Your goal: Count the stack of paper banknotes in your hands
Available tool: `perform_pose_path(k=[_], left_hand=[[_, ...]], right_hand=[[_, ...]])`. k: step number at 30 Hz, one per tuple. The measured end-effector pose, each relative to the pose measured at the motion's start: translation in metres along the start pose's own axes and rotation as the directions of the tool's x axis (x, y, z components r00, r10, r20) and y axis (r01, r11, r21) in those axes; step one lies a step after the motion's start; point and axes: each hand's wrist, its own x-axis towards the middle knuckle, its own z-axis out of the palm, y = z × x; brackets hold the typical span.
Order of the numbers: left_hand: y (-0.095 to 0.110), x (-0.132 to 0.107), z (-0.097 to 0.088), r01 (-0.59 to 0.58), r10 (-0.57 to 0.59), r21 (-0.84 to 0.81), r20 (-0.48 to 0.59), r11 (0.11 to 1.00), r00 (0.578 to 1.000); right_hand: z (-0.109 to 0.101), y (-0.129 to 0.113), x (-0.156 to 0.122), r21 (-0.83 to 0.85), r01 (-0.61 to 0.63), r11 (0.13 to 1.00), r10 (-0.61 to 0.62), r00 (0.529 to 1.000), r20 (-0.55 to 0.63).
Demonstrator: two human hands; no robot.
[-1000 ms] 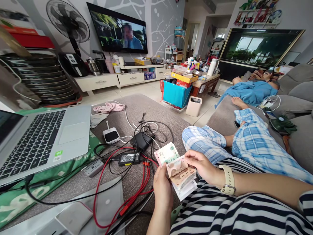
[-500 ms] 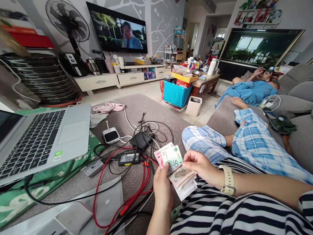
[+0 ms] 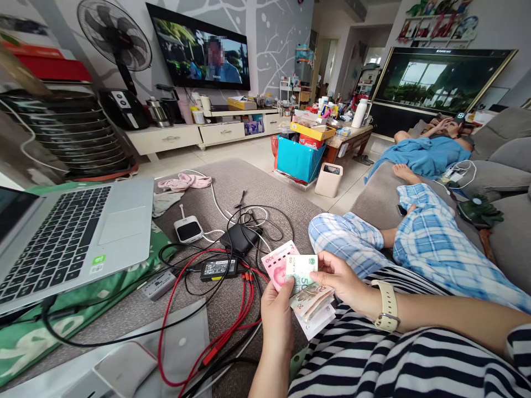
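Note:
My left hand (image 3: 277, 309) is closed on a fanned bunch of banknotes, its thumb pressed on top. A pink 100 banknote (image 3: 277, 264) sticks out at the upper left of the bunch. Over it lies a green 50 banknote (image 3: 302, 266), whose right edge is pinched by my right hand (image 3: 338, 276). Lower down, several brownish 20 banknotes (image 3: 312, 301) are folded over, with a pale note (image 3: 317, 325) beneath them. My fingers hide the lower part of the green note.
Left of my hands, red cables (image 3: 238, 318) and a black power adapter (image 3: 219, 269) lie tangled on the grey seat. A laptop (image 3: 128, 221) rests on a green cloth at the left. A person under a blue cover (image 3: 423, 157) lies on the sofa at the right.
The green 50 banknote has shifted right and turned more upright, so more of the pink 100 banknote shows. My right hand now pinches the green note's right edge.

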Motion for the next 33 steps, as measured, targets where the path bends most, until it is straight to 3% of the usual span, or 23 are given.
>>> perform_pose_path(k=[8,17,33], left_hand=[[0.004,-0.008,0.001,0.028,-0.024,-0.048,0.072,0.998,0.997],[0.01,-0.005,0.004,0.011,-0.01,0.004,-0.115,1.0,0.993],[0.019,-0.013,0.011,-0.021,0.027,0.052,-0.132,0.998,0.991]], right_hand=[[0.001,-0.002,-0.001,0.032,-0.06,0.998,0.061,0.998,-0.002],[0.002,-0.005,-0.001,0.048,-0.044,0.998,0.042,0.998,0.037],[0.006,-0.016,-0.002,0.025,-0.06,0.998,0.059,0.998,0.036]])
